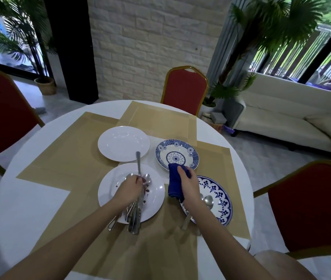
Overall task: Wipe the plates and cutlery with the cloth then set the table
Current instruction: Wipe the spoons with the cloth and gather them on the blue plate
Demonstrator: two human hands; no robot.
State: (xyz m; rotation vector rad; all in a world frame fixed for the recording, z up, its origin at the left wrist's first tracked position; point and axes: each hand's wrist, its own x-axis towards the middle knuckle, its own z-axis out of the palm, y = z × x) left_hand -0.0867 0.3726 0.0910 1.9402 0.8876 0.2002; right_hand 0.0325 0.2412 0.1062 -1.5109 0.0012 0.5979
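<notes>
Two forearms (80, 229) reach over the counter (29, 199), the left hand (129, 188) with fingers (137, 181) curled round one utensil (138, 162) raised from the cutlery (133, 217) on the soiled white plate (105, 190), the right hand (189, 184) clutching the blue cloth (174, 178), seemingly ready to wipe it.

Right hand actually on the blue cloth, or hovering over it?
Touching. The head view shows the right hand gripping the blue cloth, with the cloth bunched under the palm and no gap between them.
</notes>
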